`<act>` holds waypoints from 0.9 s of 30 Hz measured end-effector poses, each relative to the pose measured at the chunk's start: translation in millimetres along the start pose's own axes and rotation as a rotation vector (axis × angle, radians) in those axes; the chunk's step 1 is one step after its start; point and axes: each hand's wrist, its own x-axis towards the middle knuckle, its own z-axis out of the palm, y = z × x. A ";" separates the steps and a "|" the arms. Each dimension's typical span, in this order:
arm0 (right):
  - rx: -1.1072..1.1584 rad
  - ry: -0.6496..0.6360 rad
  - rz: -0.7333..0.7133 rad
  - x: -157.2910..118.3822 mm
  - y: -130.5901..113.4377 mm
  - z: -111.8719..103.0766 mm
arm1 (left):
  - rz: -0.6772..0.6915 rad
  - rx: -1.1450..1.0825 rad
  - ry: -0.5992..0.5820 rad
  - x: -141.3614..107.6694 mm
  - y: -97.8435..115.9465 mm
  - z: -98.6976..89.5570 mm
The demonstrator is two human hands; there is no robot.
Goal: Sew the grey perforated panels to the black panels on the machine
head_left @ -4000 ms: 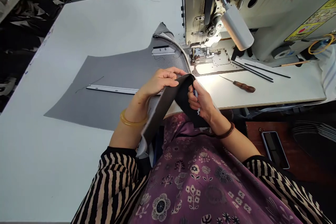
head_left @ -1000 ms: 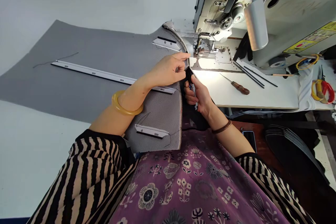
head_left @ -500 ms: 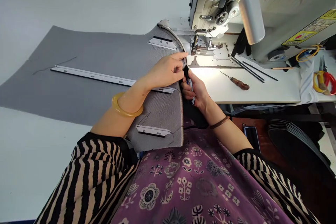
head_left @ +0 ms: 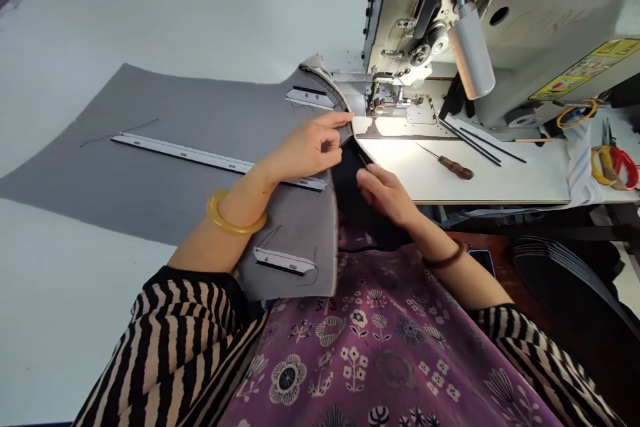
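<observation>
A grey fabric panel (head_left: 200,101) lies on the table, with white-and-black strips (head_left: 185,152) attached to it and loose dark threads at their ends. My left hand (head_left: 305,150) rests over its right part, index finger stretched to the curved, pale-edged seam and the other fingers curled on the cloth. To the right, my right hand (head_left: 385,192) is closed around a small tool, mostly hidden, whose thin dark tip (head_left: 363,160) points up and left towards the seam. Black fabric (head_left: 353,197) hangs beneath that hand, beside the panel edge.
The sewing machine (head_left: 400,7) stands beyond the hands with its lamp (head_left: 473,53) lit. A wooden-handled awl (head_left: 455,167), black strips (head_left: 473,141) and scissors (head_left: 614,163) lie at right. Below the table edge are a phone (head_left: 483,260) and stacked dark pieces (head_left: 560,280).
My right hand has moved away from the seam, down and right, and the silvery tool in it is now mostly hidden. My left hand has shifted slightly left and down with the panel's edge.
</observation>
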 end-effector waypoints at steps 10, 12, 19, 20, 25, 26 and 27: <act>-0.446 0.200 -0.124 41.4 12.2 6.2 | -0.142 0.388 -0.020 -13.9 37.1 20.4; -0.453 0.196 -0.123 42.2 17.5 15.0 | -0.236 0.570 0.007 -11.3 42.5 22.2; -0.570 0.097 -0.175 31.4 8.5 4.1 | -0.155 0.653 -0.131 8.0 42.7 17.1; -0.603 0.075 -0.184 29.8 7.2 -1.3 | -0.089 0.611 -0.164 9.0 39.0 14.0; -0.793 -0.035 -0.188 25.5 10.5 -35.6 | 0.076 0.331 -0.206 7.7 21.0 0.6; -0.812 -0.034 -0.176 26.3 12.7 -42.1 | 0.078 0.293 -0.204 8.5 19.1 1.0; -0.823 -0.028 -0.164 27.3 14.8 -47.8 | 0.078 0.265 -0.196 10.1 17.7 2.9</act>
